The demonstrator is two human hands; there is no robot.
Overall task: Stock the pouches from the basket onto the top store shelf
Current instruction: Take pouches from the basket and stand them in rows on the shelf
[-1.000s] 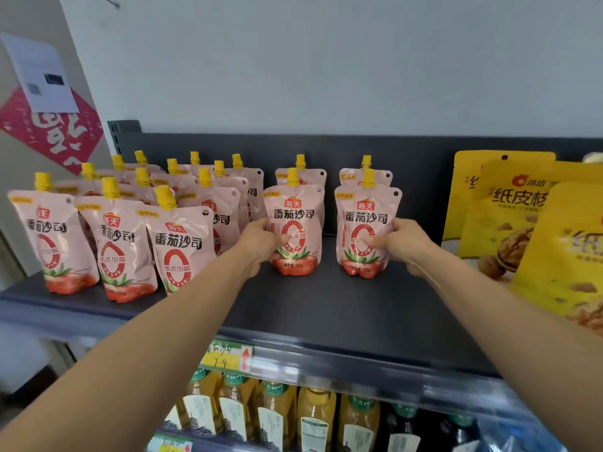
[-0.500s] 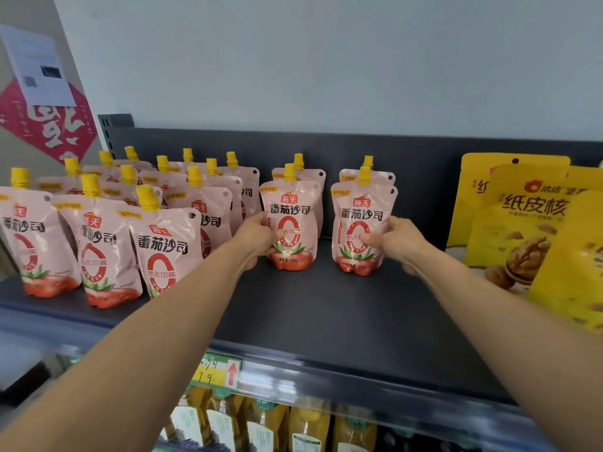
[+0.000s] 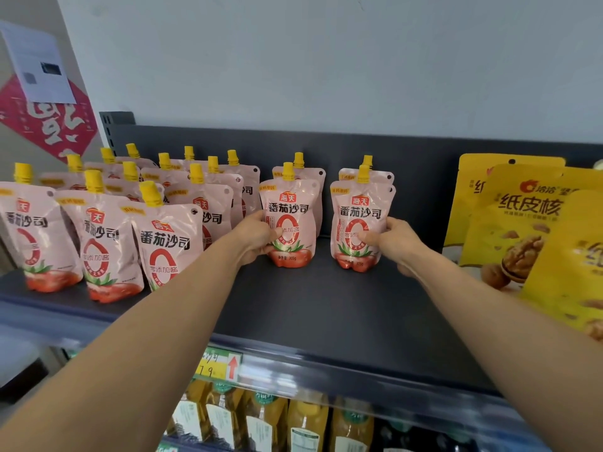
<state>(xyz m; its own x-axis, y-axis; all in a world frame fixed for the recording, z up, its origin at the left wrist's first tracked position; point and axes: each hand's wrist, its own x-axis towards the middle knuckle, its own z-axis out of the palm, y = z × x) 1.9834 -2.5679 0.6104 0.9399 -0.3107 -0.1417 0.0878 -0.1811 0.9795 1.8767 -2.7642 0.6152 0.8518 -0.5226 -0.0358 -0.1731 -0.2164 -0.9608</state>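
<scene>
Both arms reach forward from the bottom of the frame onto the dark grey metal top shelf (image 3: 326, 308). The left hand (image 3: 257, 238) grips a pink stand-up spouted pouch with a yellow screw cap and a tomato print (image 3: 288, 223) just left of the frame's centre, the thumb laid across its front and the fingers curled round its left edge. The right hand (image 3: 393, 239) pinches a second matching pink pouch (image 3: 359, 223) just right of centre, thumb on the front, fingers wrapped behind its right edge. Both pouches stand upright with their bases on the shelf, a clear gap between them. Directly behind each one stands another pouch of the same kind, close to the shelf's dark back panel (image 3: 417, 177).

At the left of the frame a crowd of identical pink pouches (image 3: 98, 239) stands in rows, the front ones nearest the shelf edge. At the right edge stand yellow foil bags printed with walnuts (image 3: 522, 230). Along the shelf's front rail sits a yellow and green price label with a red arrow (image 3: 222, 367). On the shelf below, at the bottom of the frame, bottles of yellow liquid (image 3: 306, 425) stand in a row. A white paper sheet (image 3: 39, 63) and a red paper decoration (image 3: 55, 125) hang on the wall at upper left.
</scene>
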